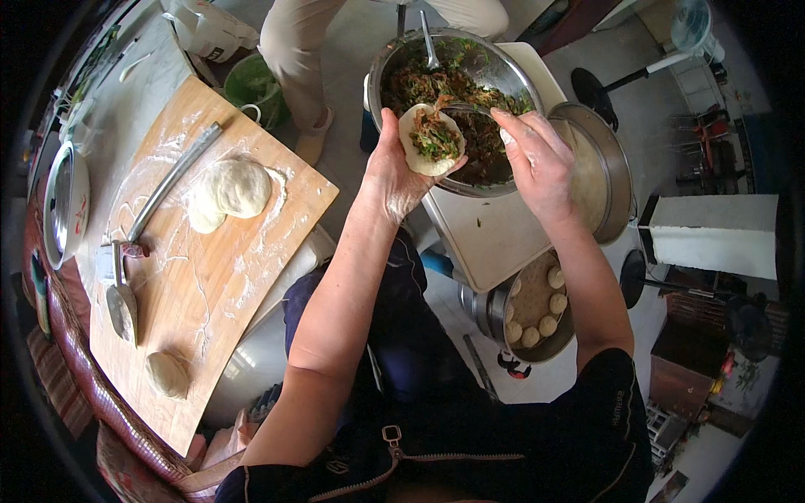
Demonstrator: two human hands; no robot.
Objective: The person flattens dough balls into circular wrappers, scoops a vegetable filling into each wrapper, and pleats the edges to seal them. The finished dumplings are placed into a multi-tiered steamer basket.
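Note:
On the palm and fingers of my left hand point(402, 173) rests a round dough wrapper point(420, 165) with a mound of chopped green and reddish-brown filling point(436, 139) on it. My right hand point(539, 162) pinches the end of a thin metal utensil point(468, 108), whose other end reaches the filling at the wrapper's upper edge. Both hands are over the near rim of a large steel bowl point(510, 68) holding more of the mixed filling point(475, 148). A metal spoon point(429, 41) leans inside that bowl at the far side. White flour marks my right fingers.
A floured wooden board point(251, 276) at left bears dough lumps point(236, 188), point(166, 375), a metal rod point(176, 179) and a scoop point(121, 308). A steamer point(512, 339) holds several filled buns point(530, 336). Under the bowl is a white tabletop point(484, 245). Another person's leg point(295, 63) stands beyond.

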